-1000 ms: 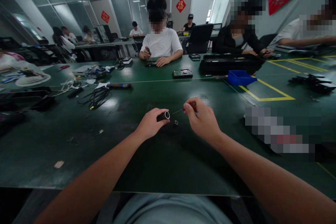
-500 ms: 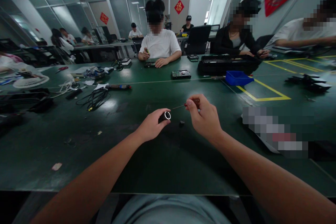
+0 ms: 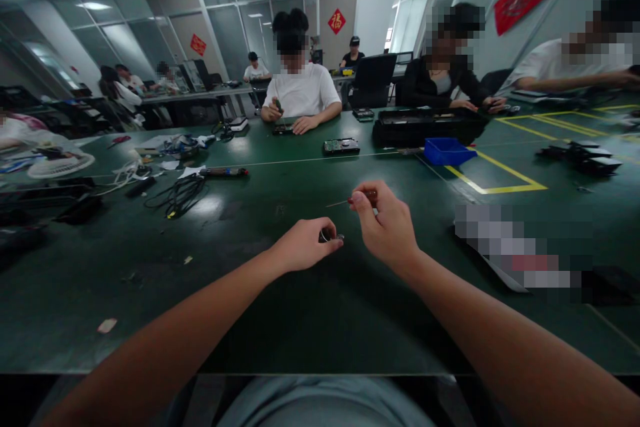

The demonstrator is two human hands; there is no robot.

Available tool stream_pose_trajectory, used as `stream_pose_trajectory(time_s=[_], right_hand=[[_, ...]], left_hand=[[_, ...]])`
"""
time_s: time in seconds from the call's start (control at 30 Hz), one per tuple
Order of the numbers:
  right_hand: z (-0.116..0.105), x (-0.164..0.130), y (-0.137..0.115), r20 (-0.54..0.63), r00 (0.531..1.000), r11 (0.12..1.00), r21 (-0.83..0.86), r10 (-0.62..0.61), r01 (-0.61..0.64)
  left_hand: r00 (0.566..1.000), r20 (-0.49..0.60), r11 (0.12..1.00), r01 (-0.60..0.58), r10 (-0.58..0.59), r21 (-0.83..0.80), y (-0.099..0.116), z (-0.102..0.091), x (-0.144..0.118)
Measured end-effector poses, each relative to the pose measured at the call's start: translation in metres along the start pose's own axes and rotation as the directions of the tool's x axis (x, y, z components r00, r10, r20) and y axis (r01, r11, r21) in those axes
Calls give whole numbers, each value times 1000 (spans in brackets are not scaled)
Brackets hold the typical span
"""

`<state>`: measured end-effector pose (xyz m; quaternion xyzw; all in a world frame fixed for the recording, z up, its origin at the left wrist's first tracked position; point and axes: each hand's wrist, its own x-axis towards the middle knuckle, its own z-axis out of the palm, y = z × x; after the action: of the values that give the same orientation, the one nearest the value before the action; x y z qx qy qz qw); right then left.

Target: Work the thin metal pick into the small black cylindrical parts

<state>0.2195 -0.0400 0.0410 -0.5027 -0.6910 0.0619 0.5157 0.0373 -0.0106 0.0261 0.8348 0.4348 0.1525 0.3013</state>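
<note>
My left hand point(image 3: 306, 243) is closed around a small black cylinder with a bright ring at its end point(image 3: 325, 235), mostly hidden by the fingers. At its fingertips is a small dark piece point(image 3: 341, 238); I cannot tell whether it is gripped or only touched. My right hand point(image 3: 384, 223) grips a screwdriver point(image 3: 369, 195) by its reddish-brown handle. The thin shaft points left, above the left hand and apart from the cylinder.
Across the green table point(image 3: 270, 320) lie a hard drive point(image 3: 341, 146), a blue tray point(image 3: 448, 151) and a long black casing point(image 3: 425, 128). Coiled black cable point(image 3: 180, 195) and scattered parts are at left. A co-worker in a white shirt point(image 3: 304, 90) sits opposite.
My left hand has moved right and slightly down, turning the cylinder's ringed end, and its fingertips have reached the dark piece on the table. The right hand still holds the screwdriver.
</note>
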Motion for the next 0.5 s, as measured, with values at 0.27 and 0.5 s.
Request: stream_pose_trajectory(time_s=[0.27, 0.5], right_hand=[[1, -1, -2, 16, 1000, 1000, 14, -6, 6], [1, -2, -2, 20, 1000, 1000, 20, -11, 10]], left_hand=[[998, 11, 958, 53, -59, 283, -5, 20, 20], [999, 38, 983, -35, 28, 183, -5, 19, 24]])
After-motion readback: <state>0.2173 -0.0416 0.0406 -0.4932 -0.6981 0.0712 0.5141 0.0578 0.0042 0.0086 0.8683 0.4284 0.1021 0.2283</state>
